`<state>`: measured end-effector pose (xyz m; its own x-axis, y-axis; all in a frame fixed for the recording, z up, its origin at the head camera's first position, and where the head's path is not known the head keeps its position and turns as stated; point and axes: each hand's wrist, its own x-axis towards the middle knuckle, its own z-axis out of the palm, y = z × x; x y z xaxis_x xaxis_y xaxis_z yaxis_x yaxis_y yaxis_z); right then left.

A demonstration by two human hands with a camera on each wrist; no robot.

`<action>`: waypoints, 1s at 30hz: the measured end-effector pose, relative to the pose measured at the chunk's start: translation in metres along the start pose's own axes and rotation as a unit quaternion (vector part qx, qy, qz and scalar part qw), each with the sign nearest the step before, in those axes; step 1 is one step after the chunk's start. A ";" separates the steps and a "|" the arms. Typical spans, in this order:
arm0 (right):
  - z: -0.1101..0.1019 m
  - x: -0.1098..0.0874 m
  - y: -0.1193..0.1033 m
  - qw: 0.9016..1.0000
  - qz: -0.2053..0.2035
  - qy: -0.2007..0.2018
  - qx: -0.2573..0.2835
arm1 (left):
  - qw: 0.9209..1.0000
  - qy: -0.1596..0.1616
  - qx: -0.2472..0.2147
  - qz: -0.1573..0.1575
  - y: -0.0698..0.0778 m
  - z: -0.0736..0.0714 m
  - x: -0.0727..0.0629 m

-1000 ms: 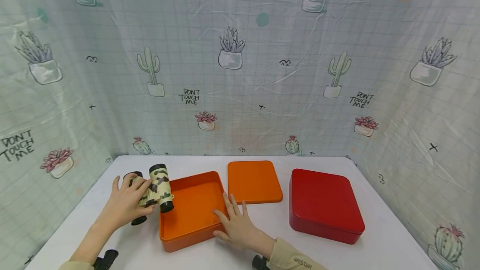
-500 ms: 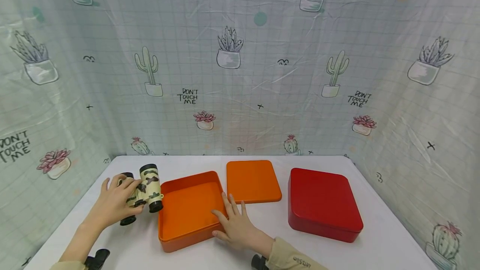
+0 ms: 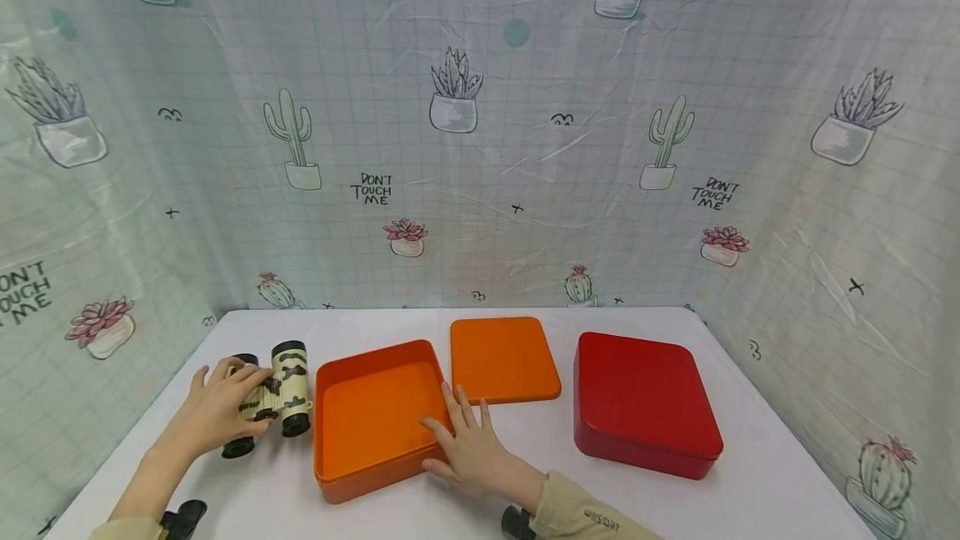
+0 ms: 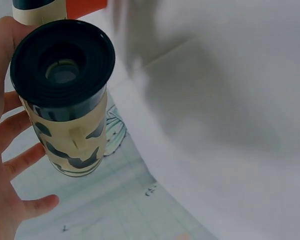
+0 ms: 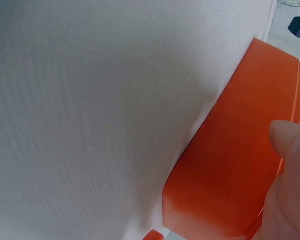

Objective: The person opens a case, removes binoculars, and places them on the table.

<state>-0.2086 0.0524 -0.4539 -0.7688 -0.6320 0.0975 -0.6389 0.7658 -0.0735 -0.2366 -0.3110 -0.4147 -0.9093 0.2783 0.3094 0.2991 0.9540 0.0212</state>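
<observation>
A pair of camouflage-print binoculars [image 3: 292,382] with black ends is in my left hand [image 3: 206,415], at the left of the table. My thumb and fingers grip one barrel; the other barrel points toward the orange box. From the left wrist view, a black eyepiece [image 4: 65,75] faces the camera and a shadow lies on the table beside it. My right hand [image 3: 476,448] holds the near right corner of the open orange box [image 3: 375,473]. Its thumb [image 5: 285,137] presses the outer wall, while the index finger reaches over the rim. Bare orange floor shows inside the box.
Behind the box's right side lies a flat orange lid [image 3: 504,359]. A closed red box [image 3: 647,402] stands at the right of the white table [image 3: 540,457]. A cactus-print sheet [image 3: 480,165] hangs at the back and both sides.
My left hand has carried the binoculars leftward, away from over the orange box's edge, and slightly lower. The right hand stays on the box. The head view has shifted a little.
</observation>
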 end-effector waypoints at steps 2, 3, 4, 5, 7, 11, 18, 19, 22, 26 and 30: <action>0.000 0.000 0.000 1.000 0.001 0.001 0.000 | 1.000 -0.004 -0.005 0.002 -0.002 0.004 -0.001; 0.000 0.000 0.000 1.000 0.001 0.001 0.001 | 1.000 -0.005 -0.008 0.003 -0.003 0.005 -0.001; 0.000 0.000 0.000 1.000 0.001 0.001 0.000 | 1.000 -0.006 -0.010 0.005 -0.003 0.007 -0.002; -0.001 0.000 0.000 1.000 0.002 0.002 0.000 | 1.000 -0.006 -0.012 0.006 -0.004 0.009 -0.002; 0.000 0.000 0.000 1.000 0.003 0.003 0.001 | 1.000 -0.009 -0.015 0.007 -0.005 0.011 -0.002; 0.001 0.001 0.001 1.000 0.004 0.004 0.001 | 1.000 -0.016 -0.015 0.004 -0.005 0.016 -0.001; 0.002 0.002 0.001 1.000 0.006 0.004 -0.003 | 0.999 -0.030 -0.012 -0.002 -0.004 0.020 -0.003; 0.002 0.002 0.001 1.000 0.006 0.003 -0.004 | 0.999 -0.030 -0.011 -0.002 -0.004 0.020 -0.003; 0.002 0.001 0.001 1.000 0.005 0.003 -0.004 | 0.999 -0.030 -0.010 0.000 -0.004 0.021 -0.003; 0.000 0.001 0.000 1.000 0.005 0.001 -0.004 | 0.999 -0.033 -0.008 0.005 -0.005 0.023 -0.004; -0.002 0.000 -0.001 1.000 0.007 -0.008 0.001 | 0.999 -0.039 -0.006 0.005 -0.006 0.025 -0.005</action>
<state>-0.2077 0.0516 -0.4520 -0.7784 -0.6225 0.0814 -0.6276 0.7747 -0.0773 -0.2414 -0.3153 -0.4399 -0.9260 0.2952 0.2351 0.3106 0.9501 0.0303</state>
